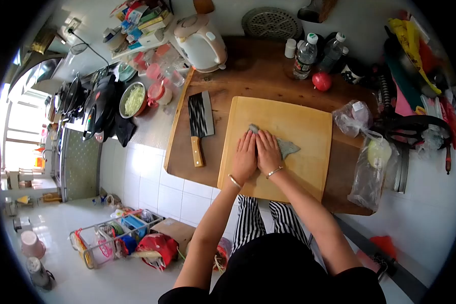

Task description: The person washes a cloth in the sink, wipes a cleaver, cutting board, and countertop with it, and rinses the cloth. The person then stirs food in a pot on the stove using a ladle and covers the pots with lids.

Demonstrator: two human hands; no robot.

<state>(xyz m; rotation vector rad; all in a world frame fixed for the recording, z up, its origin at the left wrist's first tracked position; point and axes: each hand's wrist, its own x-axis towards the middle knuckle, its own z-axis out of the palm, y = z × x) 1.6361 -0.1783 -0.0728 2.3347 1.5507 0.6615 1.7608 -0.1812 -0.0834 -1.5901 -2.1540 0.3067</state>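
Observation:
Both my hands press side by side on a grey-green cloth lying on the light wooden cutting board. The fingers of my left hand point forward and lie flat against the board side of the cloth. Close beside it, my right hand lies flat too, its fingers stretched over the cloth. Part of the cloth shows beyond the fingertips and to the right; the rest is hidden beneath the hands. A cleaver with a wooden handle rests on the brown table, left of the board.
A kettle and bottles stand at the back of the table, near a red round object. Plastic bags lie at the right edge. A bowl of shredded greens sits on the left counter.

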